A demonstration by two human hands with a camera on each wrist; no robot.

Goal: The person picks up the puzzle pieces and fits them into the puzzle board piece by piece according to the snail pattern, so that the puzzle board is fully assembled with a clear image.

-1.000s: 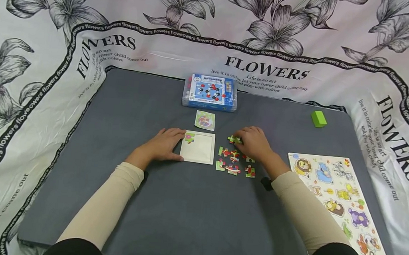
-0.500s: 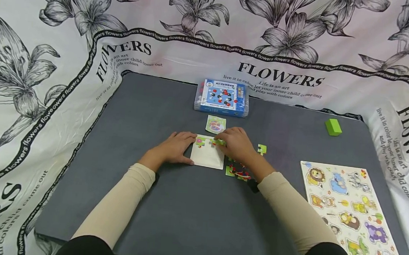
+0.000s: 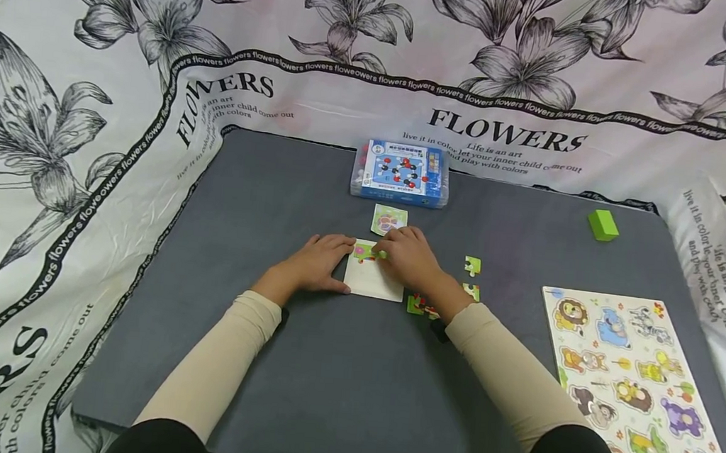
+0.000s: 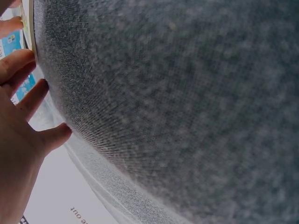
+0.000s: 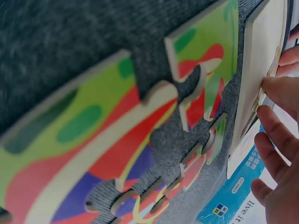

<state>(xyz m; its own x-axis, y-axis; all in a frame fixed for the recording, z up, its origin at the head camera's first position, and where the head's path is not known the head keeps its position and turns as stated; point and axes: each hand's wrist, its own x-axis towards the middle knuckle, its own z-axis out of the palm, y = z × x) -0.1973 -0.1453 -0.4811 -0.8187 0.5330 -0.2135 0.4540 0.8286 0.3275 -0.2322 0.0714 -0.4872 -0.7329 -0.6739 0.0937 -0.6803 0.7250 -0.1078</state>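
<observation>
Over on the white tray (image 3: 368,282), the right hand (image 3: 408,258) pinches a green puzzle piece (image 3: 381,255); the left hand (image 3: 314,264), unclenched, touches its left edge. Loose pieces (image 3: 472,266) lie to its right.

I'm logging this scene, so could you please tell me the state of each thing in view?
Puzzle tray: flat, mostly unfilled
Left hand: relaxed, touching the tray's left edge
Right hand: holding a puzzle piece at the tray
Loose pieces: picture side up, outside the tray
Blue box: closed
Picture card: flat, face up
Green block: untouched
Animal board: flat, picture side up
</observation>
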